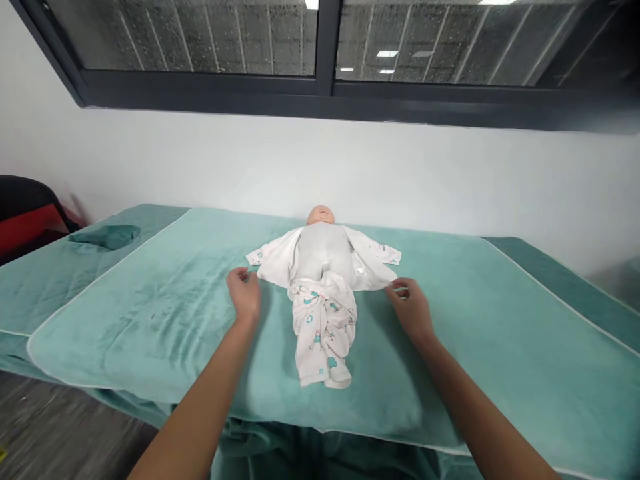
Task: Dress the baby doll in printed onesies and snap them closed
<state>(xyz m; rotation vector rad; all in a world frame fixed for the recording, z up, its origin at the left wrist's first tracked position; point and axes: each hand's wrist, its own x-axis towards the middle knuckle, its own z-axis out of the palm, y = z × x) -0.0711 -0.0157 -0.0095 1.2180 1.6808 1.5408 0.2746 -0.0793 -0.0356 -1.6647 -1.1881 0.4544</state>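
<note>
A baby doll [321, 215] lies on its back, head toward the wall, over a light grey torso [325, 250]. Its white baby jacket [280, 263] is spread wide, front panels folded out to both sides, with printed cuffs at the sleeve ends. White trousers [323, 327] with teal and red prints cover the legs. At the jacket's left lower corner, my left hand [244, 293] is closed, fingertips pinching the edge. My right hand [409, 307] pinches the opposite lower corner between thumb and fingers. The doll's hands and feet are not visible.
A light teal plush blanket [150, 320] lies under the doll, on a darker green bed cover [30, 300]. Beyond it rises a white wall [225, 160] with a dark-framed window [325, 100]. A black and red chair [30, 220] stands at the left.
</note>
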